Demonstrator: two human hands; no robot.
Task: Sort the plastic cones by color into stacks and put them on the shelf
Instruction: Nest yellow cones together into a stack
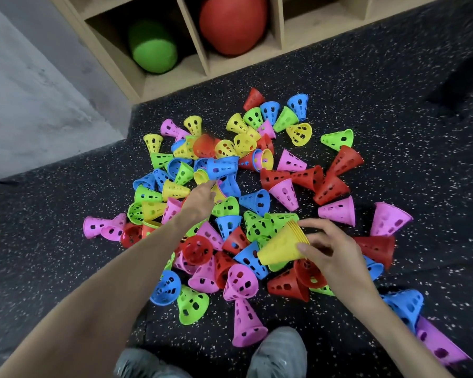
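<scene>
Head view: the right hand (329, 251) grips a yellow stack (283, 248) of nested cones, its long axis tilted, narrow end pointing lower left, above the floor pile (284, 192). The left hand (201, 199) reaches into the pile's middle; its grasp cannot be told.

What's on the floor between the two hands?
In the head view, between the left hand and the right hand holding the yellow cone stack, lie loose green cones and a blue cone.
</scene>
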